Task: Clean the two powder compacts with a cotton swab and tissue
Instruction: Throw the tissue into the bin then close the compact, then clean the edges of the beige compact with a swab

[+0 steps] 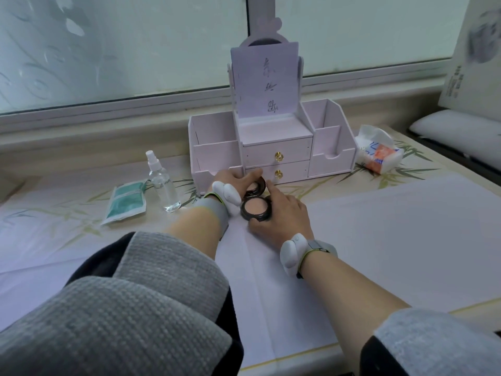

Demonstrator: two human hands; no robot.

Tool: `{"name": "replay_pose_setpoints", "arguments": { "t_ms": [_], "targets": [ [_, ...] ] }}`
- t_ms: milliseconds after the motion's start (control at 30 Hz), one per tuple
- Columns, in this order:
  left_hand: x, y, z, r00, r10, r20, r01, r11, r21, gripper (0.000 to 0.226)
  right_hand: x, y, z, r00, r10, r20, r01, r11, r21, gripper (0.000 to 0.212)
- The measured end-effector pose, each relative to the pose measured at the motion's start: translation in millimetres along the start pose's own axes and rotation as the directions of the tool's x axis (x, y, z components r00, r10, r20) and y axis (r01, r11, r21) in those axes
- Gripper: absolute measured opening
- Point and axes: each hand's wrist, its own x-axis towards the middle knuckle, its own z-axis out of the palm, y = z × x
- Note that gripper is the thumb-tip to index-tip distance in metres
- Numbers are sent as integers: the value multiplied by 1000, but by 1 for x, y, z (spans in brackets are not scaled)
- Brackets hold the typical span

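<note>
Powder compact lies open on the white paper sheet at the middle of the counter, pink powder facing up and its lid raised toward the drawers. At far left lies a green packet, with a clear spray bottle standing just beside it. The left hand curls its fingers over the lid's top edge. The right hand pinches the base, thumb round the near rim, forefinger against the lid's right side. Behind stands a pale organizer; a tissue pack lies to its right.
</note>
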Motion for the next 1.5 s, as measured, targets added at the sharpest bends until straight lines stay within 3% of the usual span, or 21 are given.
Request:
{"name": "replay_pose_setpoints", "arguments": {
  "t_ms": [167,300,400,767,1033,1200,1333,1500],
  "targets": [
    [6,-15,-7,994,43,-101,-43,999,9,47,2,2,3,1000,-11,-9,11,1000,0,91],
    [5,-14,-12,990,58,-127,-43,992,117,18,3,4,5,1000,-4,15,4,1000,-25,90],
    [4,-11,-11,986,79,-149,-56,987,152,11,3,5,6,1000,-4,19,5,1000,-27,86],
    [-2,-7,-7,975,91,-203,-44,973,225,21,5,7,11,1000,-7,16,8,999,-52,77],
    [-48,-15,-6,948,224,-228,-174,960,217,18,-3,-10,5,997,61,37,-59,997,-45,67],
    [-65,-29,-32,947,208,-245,-157,965,212,16,-7,-17,5,998,57,21,-55,996,-75,81],
    [-80,-48,-59,913,184,-365,-111,971,210,14,-16,-58,0,973,-74,-217,68,997,-37,32],
    [-99,-70,-89,924,108,-366,-59,988,144,10,-29,-122,18,970,-217,-108,218,976,-7,24]
  ]
}}
